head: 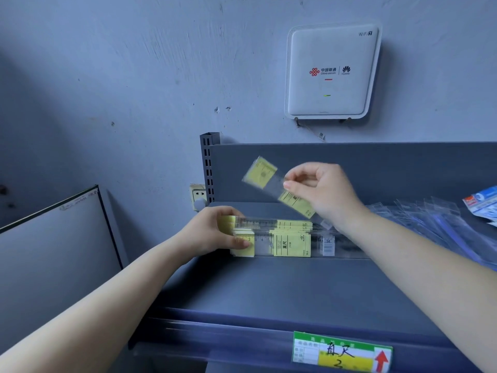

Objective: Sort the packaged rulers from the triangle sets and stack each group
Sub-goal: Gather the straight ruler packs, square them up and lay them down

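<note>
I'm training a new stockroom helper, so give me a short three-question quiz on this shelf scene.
1. True or false: the right hand holds one packaged ruler in the air.
2. What does the left hand grip?
A. the ruler stack
B. the clear packets
3. What white device hangs on the wall above the shelf?

Key: 1 true; 2 A; 3 the router.

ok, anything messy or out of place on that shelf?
Mostly tidy. The ruler stack under the left hand is fairly even. The right hand holds one ruler tilted in the air, not yet stacked. The clear packets at right lie fanned out and overlapping.
</note>
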`<state>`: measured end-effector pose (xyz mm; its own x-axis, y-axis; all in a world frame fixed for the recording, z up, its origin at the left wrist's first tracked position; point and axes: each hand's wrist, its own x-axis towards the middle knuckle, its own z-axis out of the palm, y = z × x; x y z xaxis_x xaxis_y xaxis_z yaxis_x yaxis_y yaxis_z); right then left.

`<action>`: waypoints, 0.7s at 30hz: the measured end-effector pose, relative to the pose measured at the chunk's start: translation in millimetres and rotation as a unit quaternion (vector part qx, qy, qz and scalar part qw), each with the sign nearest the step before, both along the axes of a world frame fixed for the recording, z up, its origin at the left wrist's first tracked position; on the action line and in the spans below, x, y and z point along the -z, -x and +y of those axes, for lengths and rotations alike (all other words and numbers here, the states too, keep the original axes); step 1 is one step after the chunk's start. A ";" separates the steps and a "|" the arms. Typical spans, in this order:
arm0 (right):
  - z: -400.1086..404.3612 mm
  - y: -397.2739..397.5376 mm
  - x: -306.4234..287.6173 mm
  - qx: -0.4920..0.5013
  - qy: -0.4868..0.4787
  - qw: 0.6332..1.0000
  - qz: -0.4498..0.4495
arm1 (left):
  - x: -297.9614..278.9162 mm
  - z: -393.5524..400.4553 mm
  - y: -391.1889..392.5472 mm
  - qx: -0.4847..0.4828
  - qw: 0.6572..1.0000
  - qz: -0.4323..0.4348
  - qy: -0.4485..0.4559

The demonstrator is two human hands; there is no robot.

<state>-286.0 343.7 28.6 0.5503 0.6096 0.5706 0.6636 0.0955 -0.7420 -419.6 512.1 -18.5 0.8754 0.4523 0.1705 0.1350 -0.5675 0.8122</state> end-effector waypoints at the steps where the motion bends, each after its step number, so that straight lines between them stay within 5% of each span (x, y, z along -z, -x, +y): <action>1: -2.7 -1.0 -4.7 -0.002 -0.031 0.999 0.006 | -0.5 -0.6 -0.2 0.000 1.000 -0.001 -0.004; 7: -29.4 12.2 -34.7 -0.034 -0.129 0.987 -0.091 | 0.6 -0.5 -0.7 0.009 1.000 -0.006 -0.007; 16: -28.7 31.3 24.2 -0.036 0.165 0.966 -0.197 | 2.3 4.4 -0.7 0.051 0.999 -0.013 0.008; 21: -16.5 25.7 32.0 -0.002 0.225 0.945 -0.237 | -2.6 7.2 1.8 0.108 0.993 0.039 0.040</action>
